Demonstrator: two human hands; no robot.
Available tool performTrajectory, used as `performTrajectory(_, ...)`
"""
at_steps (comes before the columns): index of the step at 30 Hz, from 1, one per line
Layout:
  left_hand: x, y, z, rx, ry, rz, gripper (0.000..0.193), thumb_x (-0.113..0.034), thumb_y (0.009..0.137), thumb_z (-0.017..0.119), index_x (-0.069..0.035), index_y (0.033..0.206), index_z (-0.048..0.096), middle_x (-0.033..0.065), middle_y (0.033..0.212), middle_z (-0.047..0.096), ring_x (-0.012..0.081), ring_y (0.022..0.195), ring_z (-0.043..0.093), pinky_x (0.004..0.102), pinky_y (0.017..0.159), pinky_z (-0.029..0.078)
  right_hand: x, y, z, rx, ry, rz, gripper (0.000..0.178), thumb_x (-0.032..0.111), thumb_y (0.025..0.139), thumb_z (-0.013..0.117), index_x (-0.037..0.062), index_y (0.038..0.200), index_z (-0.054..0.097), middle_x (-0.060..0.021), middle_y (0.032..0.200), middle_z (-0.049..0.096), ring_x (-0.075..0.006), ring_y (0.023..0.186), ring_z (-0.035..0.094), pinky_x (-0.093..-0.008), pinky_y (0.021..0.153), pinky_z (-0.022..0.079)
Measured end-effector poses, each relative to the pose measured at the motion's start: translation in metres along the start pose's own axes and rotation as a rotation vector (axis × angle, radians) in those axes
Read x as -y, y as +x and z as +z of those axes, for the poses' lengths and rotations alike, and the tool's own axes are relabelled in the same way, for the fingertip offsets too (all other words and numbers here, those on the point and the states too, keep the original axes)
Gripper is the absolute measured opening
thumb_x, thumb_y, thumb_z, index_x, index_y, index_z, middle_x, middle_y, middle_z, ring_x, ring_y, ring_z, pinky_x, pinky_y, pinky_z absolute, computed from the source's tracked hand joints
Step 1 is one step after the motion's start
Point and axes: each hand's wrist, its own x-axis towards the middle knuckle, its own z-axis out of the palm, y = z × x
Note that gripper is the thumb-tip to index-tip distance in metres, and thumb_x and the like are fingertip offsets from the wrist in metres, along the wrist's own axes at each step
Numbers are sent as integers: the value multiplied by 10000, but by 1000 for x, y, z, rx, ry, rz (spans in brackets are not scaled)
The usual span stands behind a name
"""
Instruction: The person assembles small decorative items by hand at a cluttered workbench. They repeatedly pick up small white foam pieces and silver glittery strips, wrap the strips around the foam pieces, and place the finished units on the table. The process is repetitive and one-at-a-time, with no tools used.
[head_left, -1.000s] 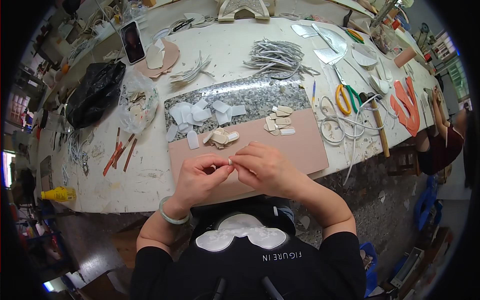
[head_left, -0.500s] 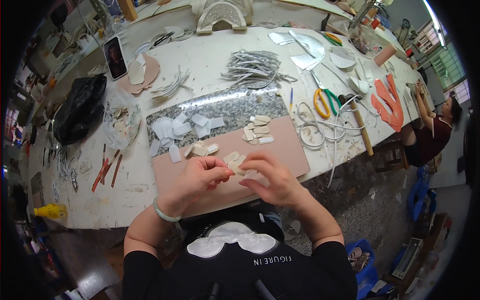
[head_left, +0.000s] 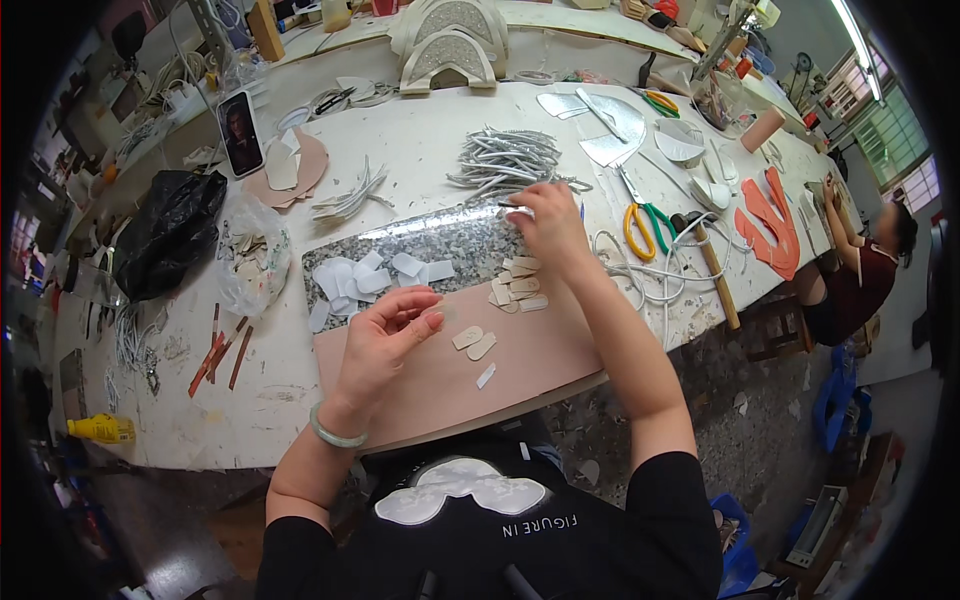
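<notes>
Over the pink sheet (head_left: 545, 335), my left hand (head_left: 395, 330) is closed in a pinch on a small pale piece (head_left: 443, 311), partly hidden by the fingers. My right hand (head_left: 550, 228) reaches to the far edge of the speckled granite slab (head_left: 440, 229), its fingertips closed on a short dark stick (head_left: 510, 204). Between the hands lie two beige rounded pieces (head_left: 474, 342) and a narrow white strip (head_left: 486, 376). White tabs (head_left: 355, 280) are heaped on the slab's left part. A small pile of beige pieces (head_left: 514, 286) lies below my right forearm.
A bundle of silvery cords (head_left: 503, 160) lies beyond the slab. To the right are scissors (head_left: 640, 225), a hammer (head_left: 712, 260) and coiled white cord (head_left: 655, 285). A black bag (head_left: 168, 235), a clear bag (head_left: 252, 262) and a phone (head_left: 240, 133) are leftward. A person (head_left: 875, 260) sits far right.
My right hand has moved away from the left, forward to the slab's far edge. My left hand has shifted slightly up. Two beige pieces and a white strip now show uncovered on the sheet.
</notes>
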Motion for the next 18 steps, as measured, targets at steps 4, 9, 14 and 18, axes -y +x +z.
performTrajectory(4,-1,-1,-10,11,-153,-47,206,-17,850,689,25,1047,646,85,1155,574,113,940,612,229,827,521,-18,12,11,125,-97,26,88,140,799,690,103,879,693,-30,947,635,-243,1029,501,-415,893,368)
performTrajectory(9,2,-5,-19,22,-234,-2,145,-18,859,680,6,998,645,75,1185,551,103,896,608,229,817,511,11,2,-4,126,25,-156,69,96,858,630,108,920,602,-8,888,602,-216,970,541,-461,949,291)
performTrajectory(14,-4,-4,-14,-23,-252,-16,85,-25,881,648,-22,962,625,64,1269,480,141,993,583,288,837,517,72,-4,-44,38,326,-318,126,35,861,628,72,975,590,-48,900,605,-234,836,599,-357,869,418)
performTrajectory(18,-4,-7,-12,45,-174,207,66,-12,882,638,-31,943,626,66,1286,461,187,1181,494,325,922,514,117,-10,-71,128,562,-262,189,-28,838,636,26,1017,604,-100,911,602,-256,791,619,-317,673,497)
